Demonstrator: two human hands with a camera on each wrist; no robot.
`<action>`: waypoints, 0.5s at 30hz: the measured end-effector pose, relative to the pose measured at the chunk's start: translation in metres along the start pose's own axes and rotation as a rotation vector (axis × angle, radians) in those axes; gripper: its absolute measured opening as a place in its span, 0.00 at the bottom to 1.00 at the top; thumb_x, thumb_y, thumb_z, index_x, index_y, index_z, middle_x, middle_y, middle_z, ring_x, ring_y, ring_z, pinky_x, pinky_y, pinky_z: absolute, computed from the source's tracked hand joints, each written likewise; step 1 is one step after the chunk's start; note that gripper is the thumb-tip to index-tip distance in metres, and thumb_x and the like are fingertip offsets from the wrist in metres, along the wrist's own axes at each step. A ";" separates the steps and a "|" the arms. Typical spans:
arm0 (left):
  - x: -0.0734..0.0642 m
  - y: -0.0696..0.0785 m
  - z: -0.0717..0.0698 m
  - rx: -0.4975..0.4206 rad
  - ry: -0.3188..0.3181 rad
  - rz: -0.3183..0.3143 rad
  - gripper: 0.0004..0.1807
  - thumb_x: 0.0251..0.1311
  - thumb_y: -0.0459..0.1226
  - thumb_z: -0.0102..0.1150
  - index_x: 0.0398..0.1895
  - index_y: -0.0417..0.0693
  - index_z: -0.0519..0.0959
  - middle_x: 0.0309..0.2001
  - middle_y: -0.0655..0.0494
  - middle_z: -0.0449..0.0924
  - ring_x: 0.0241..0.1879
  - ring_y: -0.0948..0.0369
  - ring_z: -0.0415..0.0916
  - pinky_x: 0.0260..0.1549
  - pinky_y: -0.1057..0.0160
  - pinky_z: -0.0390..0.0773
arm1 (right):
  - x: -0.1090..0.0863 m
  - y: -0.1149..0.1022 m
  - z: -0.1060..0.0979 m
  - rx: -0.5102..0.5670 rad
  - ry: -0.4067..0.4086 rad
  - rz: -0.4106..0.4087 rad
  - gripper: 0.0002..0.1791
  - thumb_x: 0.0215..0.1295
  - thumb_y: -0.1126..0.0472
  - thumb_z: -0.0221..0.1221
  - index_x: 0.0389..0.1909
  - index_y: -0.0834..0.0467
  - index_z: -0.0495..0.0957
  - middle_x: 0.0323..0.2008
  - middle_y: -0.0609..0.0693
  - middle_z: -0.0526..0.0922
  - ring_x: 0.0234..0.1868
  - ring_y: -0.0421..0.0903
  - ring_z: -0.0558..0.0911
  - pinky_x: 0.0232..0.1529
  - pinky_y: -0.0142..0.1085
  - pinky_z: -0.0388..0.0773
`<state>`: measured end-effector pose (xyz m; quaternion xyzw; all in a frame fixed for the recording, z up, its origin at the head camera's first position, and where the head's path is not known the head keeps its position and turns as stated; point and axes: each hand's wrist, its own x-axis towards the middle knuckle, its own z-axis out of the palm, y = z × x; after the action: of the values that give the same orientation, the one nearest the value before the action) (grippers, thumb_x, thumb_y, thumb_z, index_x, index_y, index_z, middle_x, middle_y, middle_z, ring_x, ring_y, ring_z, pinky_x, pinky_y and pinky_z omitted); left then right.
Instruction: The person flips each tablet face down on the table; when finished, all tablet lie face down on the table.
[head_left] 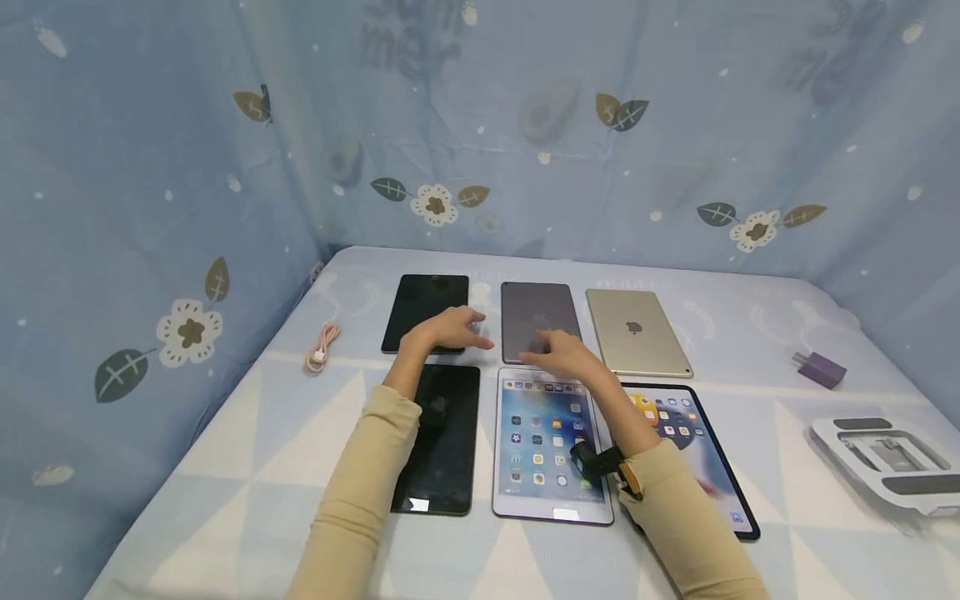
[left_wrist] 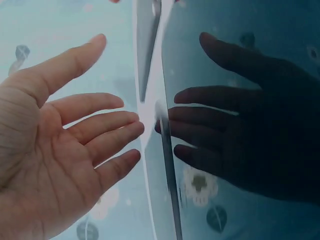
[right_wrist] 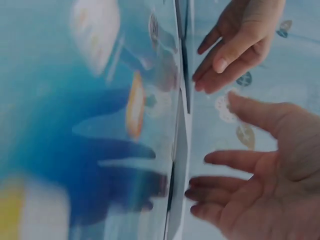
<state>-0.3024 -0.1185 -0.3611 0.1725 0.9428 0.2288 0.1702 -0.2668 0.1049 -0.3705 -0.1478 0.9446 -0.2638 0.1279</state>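
Note:
My left hand [head_left: 453, 327] holds nothing, its fingers stretched out beside the lower right corner of a black tablet [head_left: 420, 304] in the back row. Facing it, my right hand [head_left: 564, 354] is over the lower part of a grey tablet [head_left: 536, 304] lying back up, fingers extended. Below the right hand lies a white-framed tablet [head_left: 551, 417] with its home screen lit. A dark-screened tablet [head_left: 457, 433] lies under the left forearm. In the left wrist view, a dark glossy screen [left_wrist: 270, 165] mirrors the left hand. The right wrist view shows both hands beside a lit screen [right_wrist: 45, 125].
A gold tablet [head_left: 637, 342] lies back up at the back right. Before it, a lit black-framed tablet [head_left: 712, 458] is partly covered by the right arm. A pink cable [head_left: 321, 348] lies left; a purple charger [head_left: 821, 370] and a white folding stand [head_left: 855, 442] lie right.

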 end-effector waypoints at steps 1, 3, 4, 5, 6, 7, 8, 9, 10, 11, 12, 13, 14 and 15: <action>-0.003 -0.005 -0.003 -0.001 0.010 -0.014 0.37 0.64 0.48 0.57 0.72 0.39 0.60 0.72 0.43 0.60 0.70 0.48 0.60 0.66 0.48 0.64 | 0.003 -0.005 0.001 0.015 -0.015 -0.007 0.39 0.69 0.47 0.54 0.71 0.67 0.57 0.68 0.69 0.62 0.69 0.67 0.62 0.66 0.59 0.62; -0.010 -0.016 -0.007 -0.005 0.026 -0.036 0.37 0.64 0.48 0.57 0.71 0.38 0.60 0.71 0.42 0.60 0.70 0.47 0.59 0.66 0.47 0.64 | 0.010 -0.014 0.004 0.040 -0.039 -0.017 0.39 0.68 0.46 0.54 0.71 0.65 0.57 0.69 0.67 0.63 0.69 0.65 0.62 0.67 0.58 0.62; -0.013 -0.022 -0.009 -0.009 0.029 -0.046 0.37 0.65 0.48 0.57 0.71 0.37 0.60 0.71 0.41 0.60 0.70 0.47 0.59 0.67 0.47 0.63 | 0.013 -0.018 0.006 0.047 -0.046 -0.021 0.39 0.68 0.46 0.54 0.71 0.65 0.57 0.69 0.66 0.63 0.70 0.65 0.62 0.67 0.58 0.62; -0.016 -0.027 -0.011 -0.010 0.033 -0.055 0.37 0.65 0.48 0.56 0.71 0.36 0.60 0.71 0.41 0.60 0.70 0.46 0.59 0.66 0.47 0.63 | 0.016 -0.023 0.008 0.054 -0.052 -0.022 0.39 0.68 0.46 0.55 0.71 0.65 0.58 0.69 0.65 0.63 0.70 0.64 0.62 0.67 0.57 0.62; -0.019 -0.032 -0.012 -0.011 0.037 -0.064 0.37 0.65 0.49 0.56 0.70 0.36 0.61 0.71 0.40 0.61 0.70 0.46 0.59 0.66 0.47 0.63 | 0.019 -0.026 0.011 0.061 -0.058 -0.024 0.39 0.68 0.46 0.55 0.71 0.65 0.58 0.69 0.65 0.63 0.70 0.63 0.62 0.67 0.56 0.63; -0.021 -0.037 -0.014 -0.011 0.042 -0.074 0.37 0.65 0.49 0.55 0.70 0.35 0.61 0.70 0.39 0.61 0.70 0.45 0.60 0.66 0.46 0.63 | 0.022 -0.030 0.014 0.065 -0.062 -0.029 0.38 0.68 0.46 0.55 0.71 0.65 0.58 0.69 0.65 0.63 0.70 0.63 0.63 0.67 0.56 0.63; -0.024 -0.041 -0.015 -0.010 0.046 -0.084 0.37 0.66 0.49 0.55 0.70 0.34 0.61 0.70 0.39 0.61 0.69 0.45 0.60 0.66 0.46 0.63 | 0.025 -0.034 0.016 0.071 -0.066 -0.034 0.38 0.68 0.46 0.54 0.71 0.65 0.58 0.69 0.64 0.63 0.70 0.62 0.63 0.67 0.55 0.64; -0.026 -0.045 -0.016 -0.013 0.051 -0.097 0.37 0.66 0.49 0.55 0.70 0.34 0.61 0.70 0.38 0.62 0.69 0.44 0.60 0.66 0.46 0.63 | 0.028 -0.038 0.019 0.075 -0.070 -0.039 0.38 0.69 0.47 0.54 0.71 0.64 0.58 0.70 0.64 0.63 0.70 0.62 0.63 0.67 0.54 0.64; -0.027 -0.048 -0.016 -0.016 0.057 -0.110 0.37 0.66 0.49 0.55 0.70 0.33 0.61 0.70 0.38 0.61 0.69 0.44 0.60 0.66 0.46 0.63 | 0.031 -0.041 0.022 0.078 -0.075 -0.047 0.38 0.69 0.47 0.54 0.71 0.64 0.58 0.70 0.63 0.63 0.70 0.62 0.64 0.67 0.54 0.65; -0.029 -0.051 -0.017 -0.015 0.064 -0.122 0.37 0.66 0.49 0.54 0.69 0.33 0.61 0.70 0.37 0.61 0.69 0.43 0.60 0.66 0.45 0.63 | 0.034 -0.044 0.025 0.083 -0.080 -0.054 0.37 0.69 0.47 0.54 0.72 0.63 0.58 0.70 0.63 0.63 0.70 0.61 0.64 0.67 0.54 0.65; -0.029 -0.053 -0.017 -0.016 0.070 -0.134 0.37 0.66 0.49 0.54 0.69 0.32 0.61 0.70 0.37 0.61 0.69 0.43 0.60 0.66 0.45 0.63 | 0.036 -0.047 0.028 0.083 -0.084 -0.063 0.37 0.69 0.46 0.54 0.72 0.63 0.58 0.70 0.63 0.63 0.69 0.61 0.64 0.66 0.54 0.65; -0.030 -0.055 -0.018 -0.017 0.077 -0.145 0.37 0.66 0.49 0.54 0.69 0.32 0.61 0.69 0.36 0.61 0.69 0.43 0.60 0.66 0.45 0.64 | 0.038 -0.050 0.031 0.086 -0.090 -0.071 0.37 0.69 0.46 0.53 0.72 0.62 0.58 0.70 0.63 0.63 0.70 0.61 0.64 0.66 0.54 0.65; -0.030 -0.057 -0.018 -0.019 0.083 -0.158 0.37 0.66 0.49 0.54 0.69 0.32 0.61 0.69 0.36 0.61 0.69 0.43 0.60 0.66 0.45 0.64 | 0.040 -0.053 0.034 0.087 -0.094 -0.078 0.36 0.69 0.46 0.53 0.72 0.62 0.59 0.70 0.62 0.63 0.70 0.61 0.64 0.66 0.54 0.65; -0.031 -0.058 -0.018 -0.019 0.092 -0.168 0.38 0.66 0.49 0.54 0.69 0.31 0.61 0.69 0.35 0.61 0.69 0.42 0.60 0.66 0.45 0.64 | 0.042 -0.055 0.037 0.085 -0.095 -0.084 0.36 0.70 0.46 0.53 0.72 0.61 0.59 0.70 0.62 0.63 0.70 0.61 0.64 0.66 0.54 0.65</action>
<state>-0.2969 -0.1860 -0.3665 0.0806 0.9586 0.2304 0.1469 -0.2819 0.0287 -0.3784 -0.1942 0.9183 -0.3016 0.1675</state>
